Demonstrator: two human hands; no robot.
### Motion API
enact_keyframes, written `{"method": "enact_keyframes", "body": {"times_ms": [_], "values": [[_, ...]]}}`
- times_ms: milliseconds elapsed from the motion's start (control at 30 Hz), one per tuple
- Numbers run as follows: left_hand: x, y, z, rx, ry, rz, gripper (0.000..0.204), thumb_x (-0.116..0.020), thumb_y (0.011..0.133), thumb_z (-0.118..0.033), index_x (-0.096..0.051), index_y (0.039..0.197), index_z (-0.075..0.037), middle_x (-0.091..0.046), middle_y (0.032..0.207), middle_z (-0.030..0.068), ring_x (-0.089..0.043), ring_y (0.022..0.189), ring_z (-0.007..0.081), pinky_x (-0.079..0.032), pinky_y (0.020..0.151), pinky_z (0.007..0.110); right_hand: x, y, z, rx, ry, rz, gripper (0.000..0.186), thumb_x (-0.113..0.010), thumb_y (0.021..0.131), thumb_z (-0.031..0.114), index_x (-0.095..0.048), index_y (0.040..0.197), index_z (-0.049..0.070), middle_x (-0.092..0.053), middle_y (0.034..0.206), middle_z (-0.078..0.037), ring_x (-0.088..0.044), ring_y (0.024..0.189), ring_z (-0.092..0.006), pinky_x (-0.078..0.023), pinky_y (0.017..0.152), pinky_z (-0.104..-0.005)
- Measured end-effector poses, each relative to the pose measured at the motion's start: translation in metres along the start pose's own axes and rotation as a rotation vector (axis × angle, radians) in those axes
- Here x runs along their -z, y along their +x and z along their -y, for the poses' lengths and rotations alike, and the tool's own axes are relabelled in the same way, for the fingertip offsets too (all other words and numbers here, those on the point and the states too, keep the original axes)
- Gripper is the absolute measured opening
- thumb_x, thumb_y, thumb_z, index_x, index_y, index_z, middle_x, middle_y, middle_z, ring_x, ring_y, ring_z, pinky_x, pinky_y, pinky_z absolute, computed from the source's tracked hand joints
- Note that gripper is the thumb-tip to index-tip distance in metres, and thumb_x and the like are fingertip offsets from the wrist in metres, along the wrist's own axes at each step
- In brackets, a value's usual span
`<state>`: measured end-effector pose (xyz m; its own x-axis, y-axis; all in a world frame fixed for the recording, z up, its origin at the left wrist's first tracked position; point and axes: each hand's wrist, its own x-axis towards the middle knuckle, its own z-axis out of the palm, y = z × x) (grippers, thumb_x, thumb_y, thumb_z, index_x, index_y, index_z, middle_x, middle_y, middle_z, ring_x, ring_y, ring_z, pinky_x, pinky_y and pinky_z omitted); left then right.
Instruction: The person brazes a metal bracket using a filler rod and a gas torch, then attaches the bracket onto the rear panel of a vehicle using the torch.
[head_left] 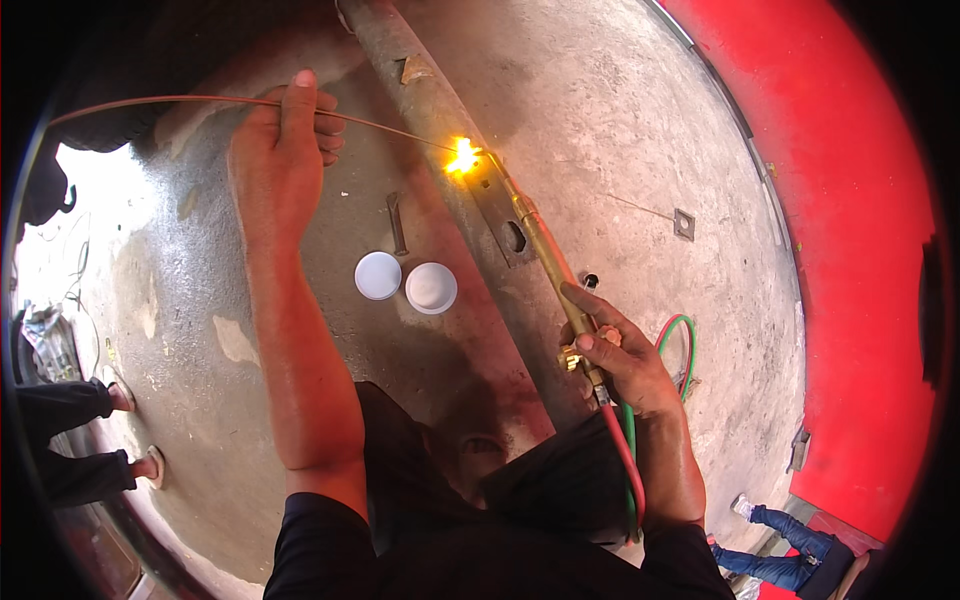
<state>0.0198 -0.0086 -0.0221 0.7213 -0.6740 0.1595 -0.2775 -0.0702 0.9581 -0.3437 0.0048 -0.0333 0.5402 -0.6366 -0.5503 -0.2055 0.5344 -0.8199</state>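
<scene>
My left hand (290,125) is closed around a thin brazing rod (390,130), thumb up. The rod runs from the far left to a bright yellow flame (464,156). My right hand (625,360) grips a brass gas torch (548,255) by its valve end, with fingers around the knobs. The torch tip points at the flame, on the far end of a flat metal plate (495,218) with a slot in it. This plate lies along a long grey pipe (440,110). Glare hides where rod and metal meet.
Left of the pipe lie a white round tub (431,288), a white round lid (378,276) and a metal bolt (397,225). Red and green hoses (622,445) trail from the torch. A square plate (683,225) rests at right. Other people's legs (75,440) show lower left and right.
</scene>
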Motion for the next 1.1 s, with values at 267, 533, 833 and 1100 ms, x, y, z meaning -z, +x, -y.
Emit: {"method": "enact_keyframes", "body": {"times_ms": [267, 533, 833, 1100], "values": [[0.0003, 0.0005, 0.001, -0.003, 0.004, -0.007, 0.048, -0.056, 0.102, -0.043, -0.07, 0.093, 0.002, -0.07, 0.073, 0.0079, -0.066, 0.064, 0.0128, -0.054, 0.061, 0.028, -0.0003, 0.0, 0.0022, -0.005, -0.026, 0.004, 0.066, -0.068, 0.097, 0.022, -0.038, 0.153, 0.004, -0.06, 0.093, -0.004, -0.059, 0.062, -0.0128, -0.049, 0.051, -0.0266], [0.0009, 0.0003, 0.0001, -0.001, 0.015, -0.013, 0.048, -0.057, 0.102, -0.043, -0.07, 0.093, 0.002, -0.07, 0.074, 0.0083, -0.066, 0.065, 0.0131, -0.054, 0.062, 0.028, -0.0001, 0.0002, 0.0012, 0.017, -0.024, 0.002, 0.065, -0.067, 0.098, 0.021, -0.038, 0.153, 0.004, -0.059, 0.091, -0.004, -0.059, 0.062, -0.013, -0.049, 0.051, -0.0267], [-0.0003, 0.0016, -0.0016, 0.004, 0.014, -0.013, 0.047, -0.056, 0.102, -0.043, -0.07, 0.092, 0.002, -0.07, 0.073, 0.0079, -0.066, 0.064, 0.0129, -0.054, 0.061, 0.028, 0.0005, 0.0011, 0.0014, 0.007, -0.028, 0.01, 0.065, -0.066, 0.099, 0.022, -0.036, 0.154, 0.004, -0.059, 0.09, -0.003, -0.06, 0.063, -0.0125, -0.049, 0.052, -0.0269], [-0.0023, 0.0029, 0.0024, -0.005, 0.004, -0.004, 0.047, -0.056, 0.102, -0.042, -0.07, 0.092, 0.002, -0.069, 0.071, 0.0076, -0.065, 0.063, 0.0126, -0.054, 0.06, 0.028, -0.0012, -0.0003, 0.0025, -0.015, -0.011, -0.045, 0.065, -0.071, 0.093, 0.024, -0.046, 0.149, 0.004, -0.063, 0.106, -0.009, -0.062, 0.089, -0.0161, -0.051, 0.073, -0.0279]]}}
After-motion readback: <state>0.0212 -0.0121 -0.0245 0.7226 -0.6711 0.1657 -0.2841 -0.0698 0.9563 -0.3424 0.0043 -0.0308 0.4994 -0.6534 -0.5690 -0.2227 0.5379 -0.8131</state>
